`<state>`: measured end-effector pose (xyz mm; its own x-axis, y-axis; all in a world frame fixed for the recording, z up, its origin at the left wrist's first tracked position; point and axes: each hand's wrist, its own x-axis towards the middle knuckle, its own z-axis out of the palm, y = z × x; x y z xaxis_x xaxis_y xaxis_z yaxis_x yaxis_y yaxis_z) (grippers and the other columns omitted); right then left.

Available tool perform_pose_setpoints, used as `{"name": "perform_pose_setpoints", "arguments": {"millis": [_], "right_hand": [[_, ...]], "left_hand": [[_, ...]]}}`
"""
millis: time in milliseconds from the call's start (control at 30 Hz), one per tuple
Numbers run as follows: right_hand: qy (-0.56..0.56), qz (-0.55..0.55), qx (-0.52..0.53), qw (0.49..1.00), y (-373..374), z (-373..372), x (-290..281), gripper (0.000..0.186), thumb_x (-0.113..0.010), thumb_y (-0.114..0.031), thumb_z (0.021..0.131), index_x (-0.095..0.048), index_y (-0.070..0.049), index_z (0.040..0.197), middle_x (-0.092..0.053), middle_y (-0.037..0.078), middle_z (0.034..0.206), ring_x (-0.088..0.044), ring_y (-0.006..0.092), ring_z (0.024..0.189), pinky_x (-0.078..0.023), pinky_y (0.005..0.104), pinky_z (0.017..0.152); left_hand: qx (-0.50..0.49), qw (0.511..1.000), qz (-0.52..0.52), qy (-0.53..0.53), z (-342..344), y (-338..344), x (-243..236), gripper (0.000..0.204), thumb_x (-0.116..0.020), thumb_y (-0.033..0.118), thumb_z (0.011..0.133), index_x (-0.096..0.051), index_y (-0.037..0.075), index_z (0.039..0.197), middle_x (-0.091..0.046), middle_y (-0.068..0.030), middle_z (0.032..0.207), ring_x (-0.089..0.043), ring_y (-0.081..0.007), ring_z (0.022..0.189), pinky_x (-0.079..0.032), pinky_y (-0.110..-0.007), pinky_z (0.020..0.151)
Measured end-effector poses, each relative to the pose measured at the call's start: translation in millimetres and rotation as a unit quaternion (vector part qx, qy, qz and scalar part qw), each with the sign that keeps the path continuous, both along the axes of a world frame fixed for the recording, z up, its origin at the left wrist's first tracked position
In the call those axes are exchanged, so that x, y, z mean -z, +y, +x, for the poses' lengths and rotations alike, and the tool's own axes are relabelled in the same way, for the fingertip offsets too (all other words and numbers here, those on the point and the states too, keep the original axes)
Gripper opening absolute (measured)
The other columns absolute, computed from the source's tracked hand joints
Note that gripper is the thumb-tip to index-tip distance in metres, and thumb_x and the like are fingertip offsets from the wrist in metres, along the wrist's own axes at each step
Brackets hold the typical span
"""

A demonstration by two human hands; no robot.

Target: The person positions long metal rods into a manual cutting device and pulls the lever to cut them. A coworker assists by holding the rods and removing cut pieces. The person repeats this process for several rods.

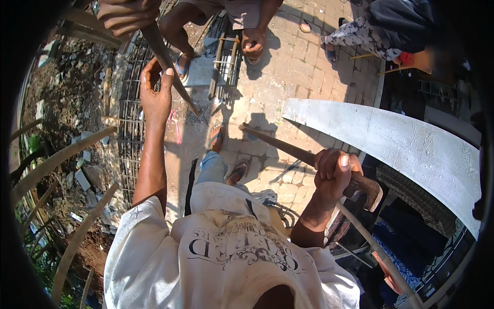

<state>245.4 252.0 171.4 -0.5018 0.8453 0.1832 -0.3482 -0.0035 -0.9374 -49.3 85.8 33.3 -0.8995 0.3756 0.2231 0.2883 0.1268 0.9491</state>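
Observation:
My left hand [157,98] reaches up at the upper left with its fingers apart and half curled. Its thumb overlaps a dark, tapered bar [177,87]; I cannot tell whether it presses on it. Another person's hand [126,15] is closed around the upper end of that bar. On the other side, my right hand [334,170] is wrapped around a long rusty hooked bar [283,146], which may be a rebar bending wrench. The hooked head sticks out past my thumb side, and the tapered end points toward the upper left.
Rebar cages [133,134] lie along the left, beside rubble [85,175] and wooden poles [77,232]. A crouching person [249,15] is ahead by a small rebar frame [224,67]. A pale slab [391,136] juts in from the right over paving [314,77]; another person [360,38] stands beyond.

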Motion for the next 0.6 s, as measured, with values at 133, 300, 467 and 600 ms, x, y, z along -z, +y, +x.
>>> {"name": "perform_pose_setpoints", "arguments": {"millis": [133,300,467,600], "right_hand": [[0.020,-0.011,0.032,0.999,-38.8,38.1,12.2,0.030,-0.060,-0.014,0.089,-0.044,-0.006,0.065,-0.041,0.003,0.049,-0.038,0.0131,0.041,-0.037,0.0294,0.043],[0.035,0.019,0.006,0.999,-84.5,79.0,3.0,0.032,-0.059,-0.014,0.090,-0.042,-0.005,0.065,-0.043,0.005,0.050,-0.043,0.0155,0.045,-0.041,0.0332,0.047],[-0.025,0.052,0.055,0.997,-145.4,141.9,1.3,0.034,-0.051,-0.015,0.094,-0.041,-0.004,0.064,-0.047,0.007,0.055,-0.049,0.0165,0.052,-0.047,0.0359,0.059],[-0.057,0.084,0.044,0.994,-184.6,199.1,-2.4,0.026,-0.053,-0.003,0.091,-0.043,-0.002,0.068,-0.052,0.008,0.063,-0.052,0.0175,0.058,-0.052,0.0428,0.073]], "left_hand": [[-0.110,0.978,-0.074,-0.158,72.5,-19.7,41.3,0.037,-0.056,0.029,0.093,-0.056,-0.004,0.109,-0.061,-0.0119,0.096,-0.056,-0.0176,0.087,-0.044,-0.030,0.081],[0.061,0.690,-0.183,-0.698,246.3,-16.1,103.2,0.062,-0.047,0.054,0.090,-0.049,-0.002,0.115,-0.060,-0.0152,0.083,-0.063,-0.0240,0.068,-0.051,-0.044,0.067],[-0.073,0.473,0.200,-0.855,325.3,-3.4,162.0,0.047,-0.039,0.051,0.093,-0.047,0.005,0.088,-0.051,-0.0091,0.066,-0.057,-0.0212,0.057,-0.050,-0.042,0.055],[-0.094,0.493,0.059,-0.863,361.2,-18.1,181.7,0.034,-0.040,0.039,0.093,-0.047,0.008,0.082,-0.049,-0.0060,0.060,-0.052,-0.0197,0.050,-0.048,-0.037,0.047]]}}
